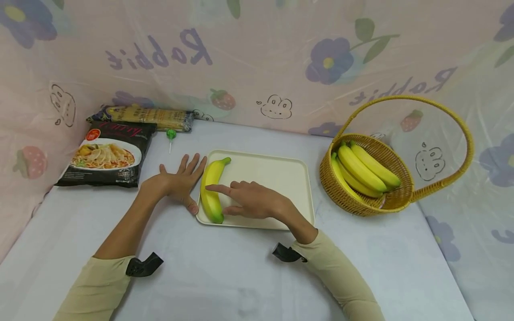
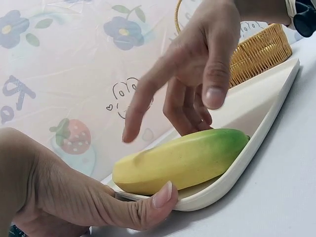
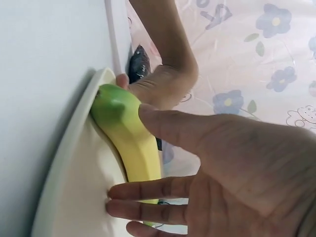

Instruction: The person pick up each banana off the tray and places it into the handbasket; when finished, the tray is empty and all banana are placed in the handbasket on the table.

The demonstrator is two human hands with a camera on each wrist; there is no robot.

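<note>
White-covered table [image 1: 225, 276], floral "Rabbit" plastic sheet [image 1: 257, 58] walling it in. Wicker basket [image 1: 363, 203] with a tall loop handle at right, three bananas [image 1: 367, 171] inside. Cream tray [image 1: 277, 178] at centre, well apart from basket. Black instant noodle packet [image 1: 106, 156] at far left, spaghetti pack [image 1: 146, 117] behind it, green lollipop [image 1: 171, 135] just beside.

Single banana [image 1: 210, 189] lies along the tray's left edge, green at both tips, yellow in the middle. Left hand [image 1: 178, 180] flat on the table just outside the tray, fingers spread and straight, thumb tip against the tray rim near the banana's lower end; grasping nothing. Right hand [image 1: 250, 200] rests on the tray just right of the banana, forefinger stretched over its middle, thumb touching near the green end, other fingers on the tray beside it. Fingers relaxed, not wrapped around the fruit. Banana sits between the two hands.
</note>
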